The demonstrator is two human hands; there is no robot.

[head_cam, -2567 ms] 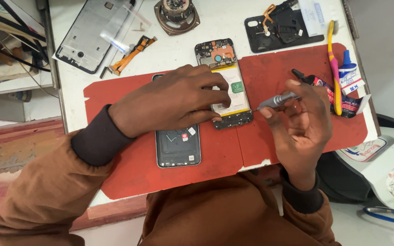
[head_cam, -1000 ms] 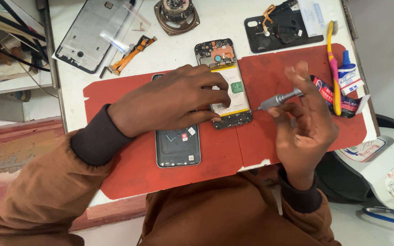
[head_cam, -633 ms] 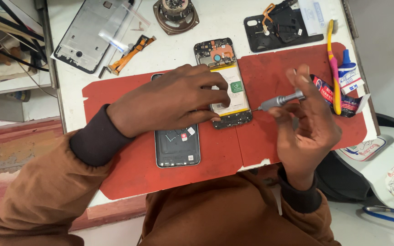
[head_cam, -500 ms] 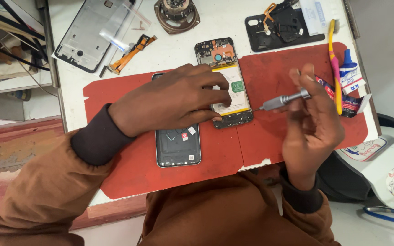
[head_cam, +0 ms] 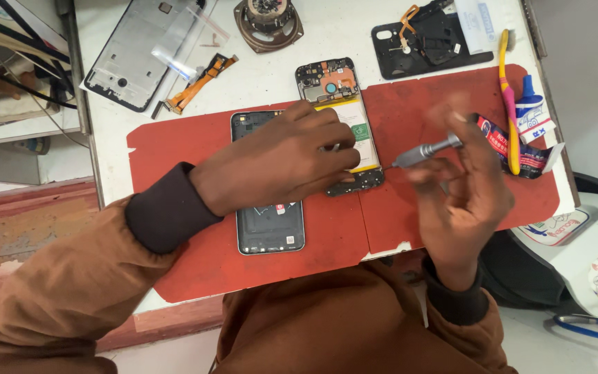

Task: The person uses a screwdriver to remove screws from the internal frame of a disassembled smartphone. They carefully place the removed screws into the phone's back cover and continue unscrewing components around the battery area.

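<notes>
The left hand (head_cam: 282,163) lies flat, fingers released, on the opened phone (head_cam: 344,125). The right hand (head_cam: 465,194), somewhat blurred, seems to be grasping a grey screwdriver (head_cam: 427,150).

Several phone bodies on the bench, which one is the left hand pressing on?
The opened phone with the exposed yellow battery; the left hand pins it. The dark back cover lies beside it; the bare frame sits apart.

Right hand (head_cam: 461,187) holds screwdriver (head_cam: 423,151) (beside opened phone (head_cam: 340,125)).

An opened smartphone with exposed circuit board and yellow-edged battery (head_cam: 346,104) lies lengthwise mid-mat near the red mat's far edge; a grey metal screwdriver (head_cam: 425,150) points at it.
</notes>
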